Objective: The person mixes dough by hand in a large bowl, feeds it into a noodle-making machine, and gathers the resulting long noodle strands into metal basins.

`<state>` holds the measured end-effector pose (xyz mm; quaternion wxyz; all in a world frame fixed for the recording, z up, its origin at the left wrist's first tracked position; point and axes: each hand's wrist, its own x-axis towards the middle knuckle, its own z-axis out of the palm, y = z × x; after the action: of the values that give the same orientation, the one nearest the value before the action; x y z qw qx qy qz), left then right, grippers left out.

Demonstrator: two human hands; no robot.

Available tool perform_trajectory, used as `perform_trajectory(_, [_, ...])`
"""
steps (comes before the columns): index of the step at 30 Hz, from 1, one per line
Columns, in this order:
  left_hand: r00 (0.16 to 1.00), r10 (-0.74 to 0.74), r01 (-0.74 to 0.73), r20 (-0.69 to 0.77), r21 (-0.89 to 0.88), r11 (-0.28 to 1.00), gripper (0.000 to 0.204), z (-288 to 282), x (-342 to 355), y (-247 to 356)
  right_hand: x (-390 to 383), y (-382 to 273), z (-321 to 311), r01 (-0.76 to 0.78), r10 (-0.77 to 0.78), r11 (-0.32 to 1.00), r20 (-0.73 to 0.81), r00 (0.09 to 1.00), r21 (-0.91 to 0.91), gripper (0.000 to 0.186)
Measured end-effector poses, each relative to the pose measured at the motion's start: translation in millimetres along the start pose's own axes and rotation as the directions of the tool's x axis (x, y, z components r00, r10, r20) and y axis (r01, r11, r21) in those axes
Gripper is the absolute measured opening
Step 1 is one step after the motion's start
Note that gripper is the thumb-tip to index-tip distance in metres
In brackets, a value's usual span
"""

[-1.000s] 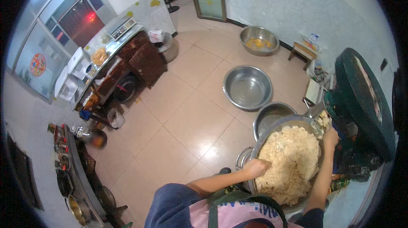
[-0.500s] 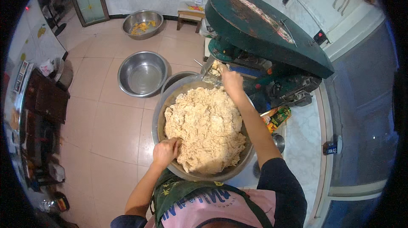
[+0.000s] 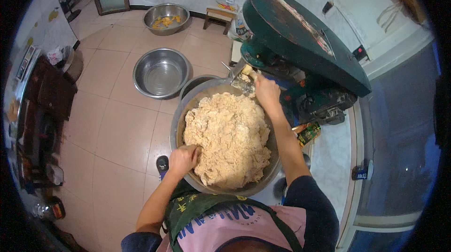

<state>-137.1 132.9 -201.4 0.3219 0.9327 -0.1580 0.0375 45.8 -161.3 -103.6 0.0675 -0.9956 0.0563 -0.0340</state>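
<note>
A large metal basin in front of me holds a heaped mass of rough, crumbly, pale-yellow dough. At the basin's left rim my left hand is closed, its curled fingers pressed into the dough's edge. My right hand reaches over the far right rim to the metal feed chute of a green machine. Its fingers are bent around a pale-yellow piece at the chute's mouth; whether that is dough or a tool I cannot make out. Bits of dough stick to the chute.
An empty metal basin stands on the tiled floor to the left. Farther back, another basin holds orange-yellow pieces beside a small wooden stool. A dark cabinet lines the left side. A colourful packet lies right of the large basin.
My right hand has shifted slightly right, and the pale-yellow piece now shows at the chute. My left hand stays at the dough's edge. The view has turned slightly.
</note>
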Motion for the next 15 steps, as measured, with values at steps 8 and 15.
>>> perform_trajectory(8, [0.991,0.133,-0.128,-0.024,-0.484,0.866,0.016,-11.1,10.5,-8.4,43.1,24.6,55.1,-0.047,0.037,0.993,-0.089,0.995,-0.112,0.032])
perform_trajectory(15, [0.981,0.060,0.097,0.187,-0.728,0.679,0.013,-68.2,25.7,-62.9,14.9,-34.3,36.6,-0.166,0.153,0.957,-0.071,0.986,-0.240,0.028])
